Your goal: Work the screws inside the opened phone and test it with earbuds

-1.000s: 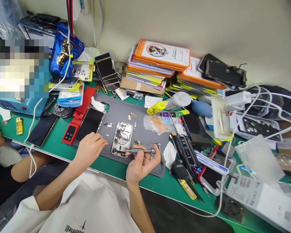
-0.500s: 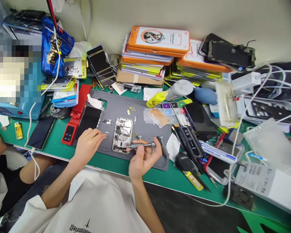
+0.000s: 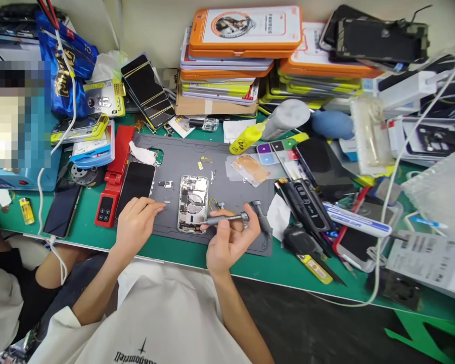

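My right hand is closed around a grey screwdriver, held slanted almost flat. Its tip points left, at the lower right edge of an opened phone with bare inner parts; whether it touches cannot be seen. My left hand has its fingertips pinched together just above the grey mat, left of the phone. What the pinch holds, if anything, is too small to make out. Tiny metal parts lie beyond those fingertips. A dark phone screen lies partly behind my left hand.
A red folding device lies left of the mat. At the back stand stacked orange boxes. A yellow bottle, a black handheld tool and a yellow-handled cutter lie rightward. Another person's leg shows at left.
The camera view has shifted, so the bench's back sits higher in the picture. Both hands keep nearly the same pose and place over the mat.
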`<state>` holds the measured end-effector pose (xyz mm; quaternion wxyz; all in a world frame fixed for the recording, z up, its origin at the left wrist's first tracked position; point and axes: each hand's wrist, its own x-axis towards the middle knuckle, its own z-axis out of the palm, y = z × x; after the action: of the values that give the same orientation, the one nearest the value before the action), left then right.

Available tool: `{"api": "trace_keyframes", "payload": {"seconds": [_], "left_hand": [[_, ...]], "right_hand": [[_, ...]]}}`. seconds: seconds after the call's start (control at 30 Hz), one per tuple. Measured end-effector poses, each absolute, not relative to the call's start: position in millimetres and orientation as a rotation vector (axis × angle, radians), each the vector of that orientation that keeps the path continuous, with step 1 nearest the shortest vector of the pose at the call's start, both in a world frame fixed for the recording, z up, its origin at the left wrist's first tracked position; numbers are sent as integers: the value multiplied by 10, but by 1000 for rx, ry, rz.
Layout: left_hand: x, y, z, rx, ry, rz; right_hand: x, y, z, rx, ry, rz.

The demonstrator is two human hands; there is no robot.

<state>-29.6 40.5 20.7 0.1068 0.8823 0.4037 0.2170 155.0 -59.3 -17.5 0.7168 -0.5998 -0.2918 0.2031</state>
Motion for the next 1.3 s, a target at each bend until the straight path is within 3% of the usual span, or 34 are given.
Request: {"api": "trace_keyframes", "payload": {"seconds": [0.37,0.67,0.93,1.3], "left_hand": [[-364,256,242,2534,1222,911],[-168,29,83,2742,858,776],[-138,84,52,2758,845,622],[-137,108,24,2663,783,664]], "right_hand": [[1549,-565,-178,-1348,-840,242],[1591,-580,-335,-1337,-1232,-5],[1583,-512,-228,-1474,-1244,-64],[1578,-500,-209,-1504,-1392,-155]]}}
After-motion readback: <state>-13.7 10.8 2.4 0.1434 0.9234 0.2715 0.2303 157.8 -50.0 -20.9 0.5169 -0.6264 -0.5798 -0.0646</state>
